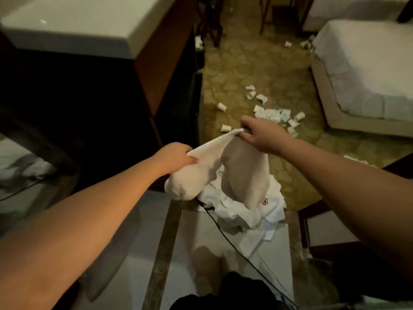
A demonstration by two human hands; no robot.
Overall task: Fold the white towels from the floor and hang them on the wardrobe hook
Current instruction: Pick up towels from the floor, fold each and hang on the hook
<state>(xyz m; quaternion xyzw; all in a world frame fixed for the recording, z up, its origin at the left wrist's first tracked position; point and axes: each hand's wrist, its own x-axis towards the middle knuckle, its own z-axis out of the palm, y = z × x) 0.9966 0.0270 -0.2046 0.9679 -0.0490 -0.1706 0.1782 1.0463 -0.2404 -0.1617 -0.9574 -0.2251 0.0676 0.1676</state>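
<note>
A white towel [241, 173] hangs in the air between my two hands, sagging in two lobes below them. My left hand [176, 157] grips one end of its upper edge. My right hand [257, 133] pinches the other end, a little farther away and higher. Beneath the towel lies a crumpled heap of white towels [252, 211] on the floor, one marked with a small red emblem. No wardrobe hook is in view.
A dark wooden cabinet with a white top [73, 25] stands on the left. A white bed [366, 72] is at the right. Several crushed paper cups [272, 113] litter the patterned floor. A black cable [225, 236] crosses the tiles near my feet; a dark chair [321, 231] stands lower right.
</note>
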